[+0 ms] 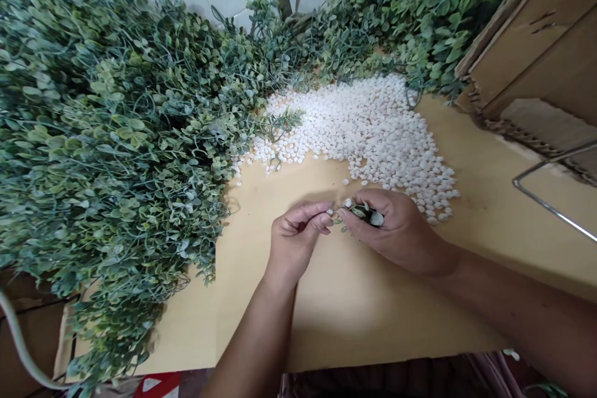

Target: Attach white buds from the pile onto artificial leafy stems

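My left hand [298, 239] pinches a tiny white piece [329, 212] between thumb and fingertips, beside my right hand. Wrapped round a small green leafy sprig [358, 211], my right hand [396, 230] is closed, with leaves and a white bead-like piece [347, 203] showing at its fingertips. The two hands nearly meet above the tan board. Behind them spreads a heap of small white pieces [354, 118], a few lying loose at its near edge.
Piled green artificial foliage [116, 118] covers the left side, and more greenery [420, 6] stands at the back right. A cardboard box [541, 43] and a bent metal rod [550, 202] are at the right. The tan board [261, 199] lies beneath.
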Tool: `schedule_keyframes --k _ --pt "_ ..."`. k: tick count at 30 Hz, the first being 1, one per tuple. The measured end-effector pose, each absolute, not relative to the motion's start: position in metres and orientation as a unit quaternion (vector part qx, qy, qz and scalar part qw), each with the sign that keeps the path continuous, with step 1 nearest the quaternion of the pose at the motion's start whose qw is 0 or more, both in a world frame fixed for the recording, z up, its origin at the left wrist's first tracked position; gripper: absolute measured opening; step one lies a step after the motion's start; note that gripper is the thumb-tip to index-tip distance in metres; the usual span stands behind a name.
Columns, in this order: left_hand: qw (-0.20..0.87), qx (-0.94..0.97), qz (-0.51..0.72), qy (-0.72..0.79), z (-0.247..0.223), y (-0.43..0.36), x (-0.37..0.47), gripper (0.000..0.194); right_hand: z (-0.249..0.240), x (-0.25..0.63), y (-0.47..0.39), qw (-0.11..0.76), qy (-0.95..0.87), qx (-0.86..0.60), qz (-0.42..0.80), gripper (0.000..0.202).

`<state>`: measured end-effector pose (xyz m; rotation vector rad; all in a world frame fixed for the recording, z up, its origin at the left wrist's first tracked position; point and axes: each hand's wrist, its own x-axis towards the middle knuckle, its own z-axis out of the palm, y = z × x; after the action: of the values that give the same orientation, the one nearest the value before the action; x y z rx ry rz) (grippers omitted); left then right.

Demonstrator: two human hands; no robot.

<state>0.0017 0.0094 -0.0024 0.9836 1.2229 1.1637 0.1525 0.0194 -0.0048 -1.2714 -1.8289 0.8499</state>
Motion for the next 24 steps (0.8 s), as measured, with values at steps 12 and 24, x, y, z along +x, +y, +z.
schedule_keyframes --k 12,24 --pt "0.560 0.405 0.477 0.543 0.0005 0.0109 0.0043 0.013 -0.0089 0.1483 0.0174 0.369 -0.690 -0.517 0.347 0.022" --pt "0.569 0.412 0.466 0.537 -0.0012 0.0114 0.0046 0.006 -0.0085 0.1483 0.0182 0.375 -0.658 -0.507 0.412 0.014"
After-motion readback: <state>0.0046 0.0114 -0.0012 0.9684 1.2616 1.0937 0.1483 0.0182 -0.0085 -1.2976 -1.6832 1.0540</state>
